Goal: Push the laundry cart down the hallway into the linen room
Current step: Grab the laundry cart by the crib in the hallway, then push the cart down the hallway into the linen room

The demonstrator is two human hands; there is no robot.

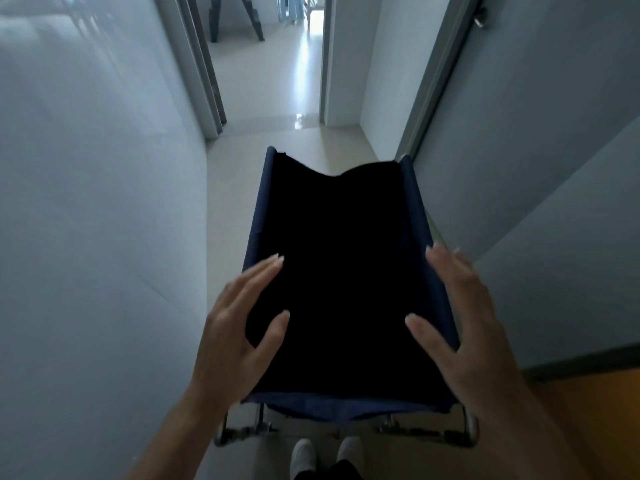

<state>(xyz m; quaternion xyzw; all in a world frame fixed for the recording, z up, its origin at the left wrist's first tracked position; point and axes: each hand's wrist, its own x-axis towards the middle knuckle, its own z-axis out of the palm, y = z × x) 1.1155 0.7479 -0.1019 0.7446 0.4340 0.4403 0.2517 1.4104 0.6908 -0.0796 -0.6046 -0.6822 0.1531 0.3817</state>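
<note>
A laundry cart [346, 405] with a dark blue fabric bag on a metal frame stands right in front of me in a narrow hallway. Its inside looks black and I cannot see what it holds. My left hand [239, 323] lies over the cart's left rim with fingers straight and spread. My right hand [460, 313] lies the same way over the right rim. Neither hand curls round anything. Whether the palms touch the rim I cannot tell.
A pale wall [97, 220] runs close on the left. On the right is a grey door [519, 133] in its frame. The tiled floor [277, 81] leads ahead to an open doorway with a ladder [249, 19] beyond. My white shoes [325, 455] are behind the cart.
</note>
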